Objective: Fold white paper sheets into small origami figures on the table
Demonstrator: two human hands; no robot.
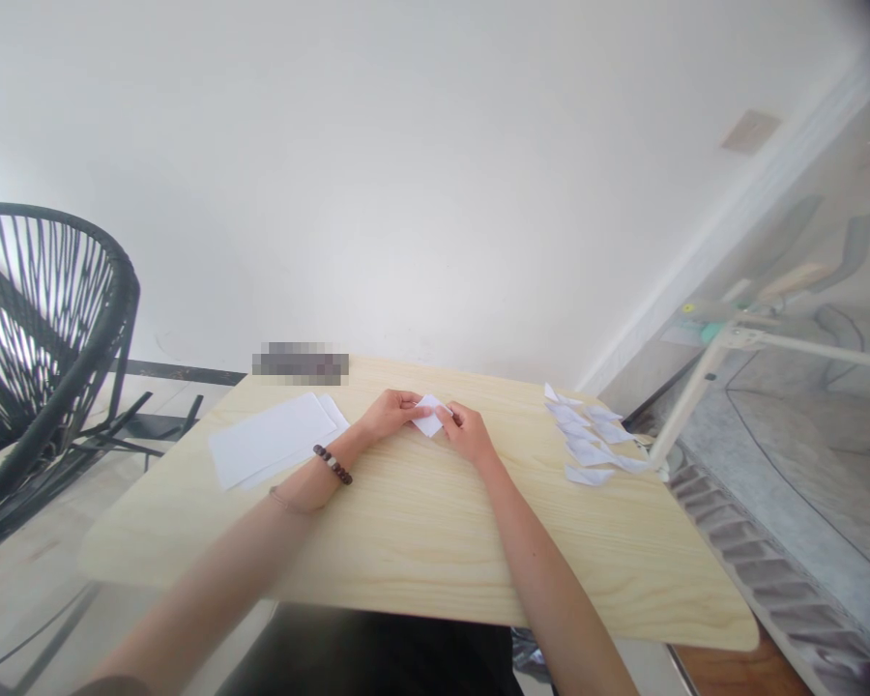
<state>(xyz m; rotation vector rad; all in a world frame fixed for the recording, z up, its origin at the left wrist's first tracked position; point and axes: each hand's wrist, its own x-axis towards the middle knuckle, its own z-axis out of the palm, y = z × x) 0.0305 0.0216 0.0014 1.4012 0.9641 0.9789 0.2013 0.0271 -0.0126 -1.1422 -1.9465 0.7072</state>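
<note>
A small piece of folded white paper (429,423) is held between both hands over the far middle of the wooden table (406,541). My left hand (391,414) pinches its left side, thumb on top. On the right side, my right hand (465,430) grips the paper with the thumb and curled fingers. The paper looks diamond-shaped, with a corner pointing toward me. Flat white sheets (272,440) lie overlapping to the left of my left hand. Several folded white paper pieces (584,449) are arranged in rows to the right of my right hand.
A pixelated dark object (301,364) is at the table's back left. A black woven chair (50,338) stands at the left. White metal framework (696,387) rises close to the right edge. A white wall (420,193) is behind the table.
</note>
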